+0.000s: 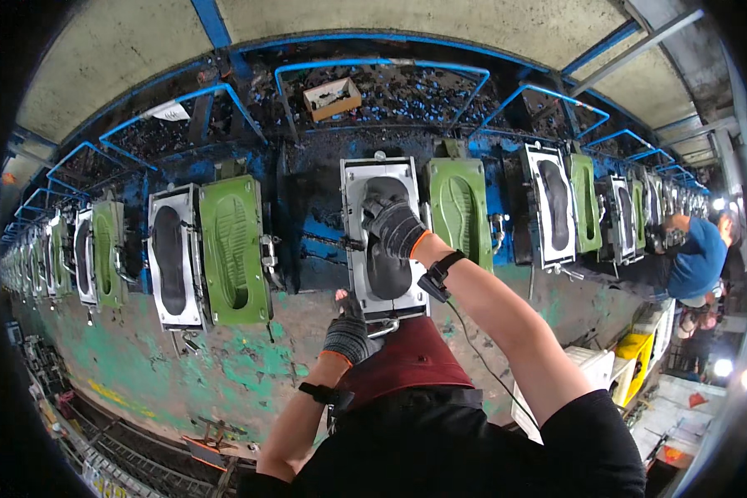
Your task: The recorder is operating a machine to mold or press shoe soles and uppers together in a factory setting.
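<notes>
In front of me a silver mold half (415,290) holds a dark shoe sole shape (390,282). My right hand (392,217), in a grey knitted glove with an orange cuff, lies over the upper middle of that shape. Its fingers are curled together and their tips are hidden. My left hand (349,332), gloved the same way with a bare fingertip showing, is beside the mold's near left corner. Its fingers are drawn in, and whatever they hold cannot be made out. Joined on the right is the green mold half (459,212) with a ribbed sole-shaped hollow.
More silver-and-green molds (235,249) line both sides. Blue rail frames (382,62) rise behind, with a cardboard box (332,100) among dark scraps. A person in blue (697,257) works at far right, near a yellow crate (635,357). A thin cable (481,353) hangs from my right wrist.
</notes>
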Available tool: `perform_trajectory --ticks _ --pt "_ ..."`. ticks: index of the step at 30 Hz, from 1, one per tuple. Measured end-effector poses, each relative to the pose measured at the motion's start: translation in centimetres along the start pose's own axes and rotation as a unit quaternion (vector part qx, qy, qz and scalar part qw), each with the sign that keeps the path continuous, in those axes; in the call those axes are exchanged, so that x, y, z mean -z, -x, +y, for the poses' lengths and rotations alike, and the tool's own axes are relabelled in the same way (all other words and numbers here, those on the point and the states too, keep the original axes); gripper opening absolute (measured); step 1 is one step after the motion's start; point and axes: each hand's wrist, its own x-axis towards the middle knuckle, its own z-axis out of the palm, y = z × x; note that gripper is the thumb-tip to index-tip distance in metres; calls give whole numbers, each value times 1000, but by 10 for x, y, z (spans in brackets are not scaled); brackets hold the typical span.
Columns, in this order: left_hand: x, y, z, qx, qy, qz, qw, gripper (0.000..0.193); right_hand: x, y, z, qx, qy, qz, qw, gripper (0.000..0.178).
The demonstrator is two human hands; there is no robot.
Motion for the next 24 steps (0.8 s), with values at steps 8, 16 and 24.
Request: perform_trajectory --ticks 8,16,24 --pt "55 -68 25 -169 65 417 891 63 -70 89 -99 -181 -155 249 939 79" --pt "111 -172 84 -238 -46 469 849 65 -79 146 -145 -210 -275 95 934 89" --pt "117 -170 93 -216 -60 440 870 69 -64 157 -122 -180 -322 107 923 103"
